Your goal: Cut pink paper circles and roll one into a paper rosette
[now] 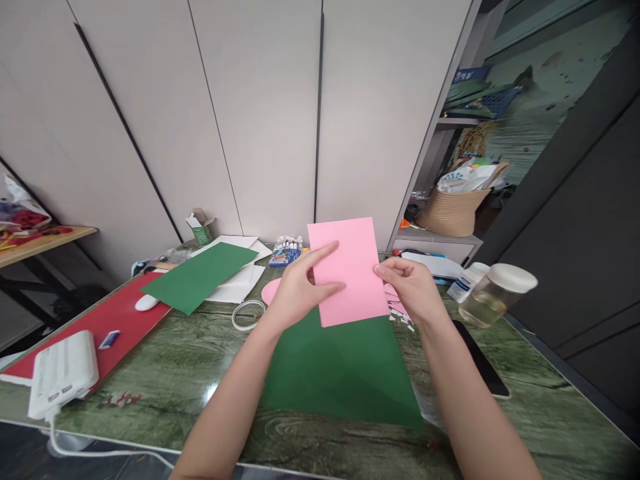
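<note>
A pink sheet of paper (353, 267) is raised above the table between my two hands. My left hand (300, 283) grips its left side, with the thumb and a finger lying across the front and the other fingers hidden behind. At the right edge, my right hand (407, 280) pinches the sheet between thumb and finger. Beneath it a large green sheet (345, 380) lies flat on the table. Pink paper pieces (394, 297) and small white scraps (403, 320) lie near my right hand, and another pink piece (271, 291) shows behind my left.
On the left are a second green sheet (200, 277), a red sheet (125, 307) and a white power bank (67, 373) with a cable. A roll of tape (249, 315) lies left of my hands. On the right stand a lidded jar (495, 297) and a dark phone (480, 360).
</note>
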Motion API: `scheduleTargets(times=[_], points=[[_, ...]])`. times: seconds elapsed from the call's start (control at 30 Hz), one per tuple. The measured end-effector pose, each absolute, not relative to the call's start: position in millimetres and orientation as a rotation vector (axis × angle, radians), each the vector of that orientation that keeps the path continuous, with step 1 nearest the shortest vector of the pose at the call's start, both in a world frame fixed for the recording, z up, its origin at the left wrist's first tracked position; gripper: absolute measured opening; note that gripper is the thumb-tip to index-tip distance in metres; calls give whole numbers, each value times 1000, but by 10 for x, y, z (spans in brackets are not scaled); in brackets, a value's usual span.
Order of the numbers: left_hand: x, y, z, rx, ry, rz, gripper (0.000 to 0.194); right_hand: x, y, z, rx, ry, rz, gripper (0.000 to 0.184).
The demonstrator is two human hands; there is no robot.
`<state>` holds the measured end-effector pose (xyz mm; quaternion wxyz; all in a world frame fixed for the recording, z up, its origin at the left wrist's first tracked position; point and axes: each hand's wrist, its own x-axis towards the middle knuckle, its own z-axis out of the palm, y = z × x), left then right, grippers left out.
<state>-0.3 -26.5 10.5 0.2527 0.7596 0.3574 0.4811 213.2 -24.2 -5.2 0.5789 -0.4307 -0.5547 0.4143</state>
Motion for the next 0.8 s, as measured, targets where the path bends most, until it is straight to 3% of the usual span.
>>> scheduleTargets(times=[0.2, 0.63, 0.8], points=[[-66, -323, 175, 2147, 947, 1134, 76, 2184, -230, -34, -1014, -1376, 1019, 24], [-64, -329, 171, 2130, 875, 1163, 77, 2157, -284, -6, -1042, -1382, 878, 25], [-67, -337, 176, 2138, 876, 1182, 78, 2186, -263, -12, -984, -1467, 1017, 24]])
